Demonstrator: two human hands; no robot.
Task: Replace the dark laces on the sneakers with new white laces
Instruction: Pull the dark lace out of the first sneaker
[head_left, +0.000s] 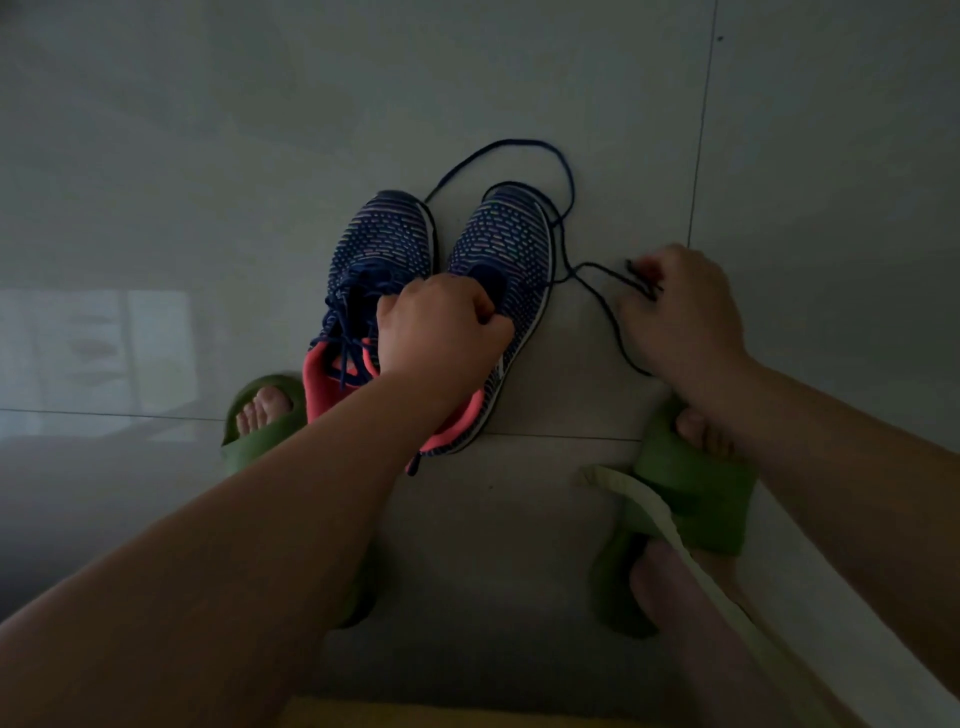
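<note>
Right hand (680, 306) pinches the dark lace (566, 171), which loops past the toes. Left hand (441, 327), fingers curled, grips the right sneaker (506, 249) at its tongue. Both sneakers lie side by side, toes pointing away; left sneaker (374, 260) still laced.

navy sneakers (436, 291) are patterned with pastel dashes and lined in coral pink; a dark blue lace (519, 150), green slippers (691, 493) and pale grey floor tiles (260, 156) are seen.
</note>
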